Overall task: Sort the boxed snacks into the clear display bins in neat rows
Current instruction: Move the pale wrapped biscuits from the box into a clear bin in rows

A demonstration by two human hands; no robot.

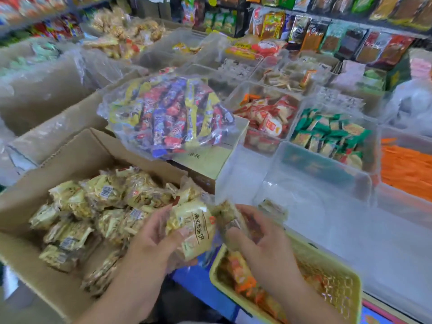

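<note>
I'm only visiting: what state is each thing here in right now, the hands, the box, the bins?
Left hand: grips pale yellow snack packets.
Right hand: holds a brownish snack packet.
Cardboard box: open, partly filled with packets.
Near clear bin: almost empty, lone packet inside.
Yellow basket: holds orange packets.
Green packets: piled in a farther bin.

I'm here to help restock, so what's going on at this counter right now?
A person is moving cream-yellow snack packets out of the open cardboard box. The left hand grips a labelled packet and the right hand holds a second packet, between the box and a nearly empty clear bin. One packet seems to lie at the bin's near edge.
</note>
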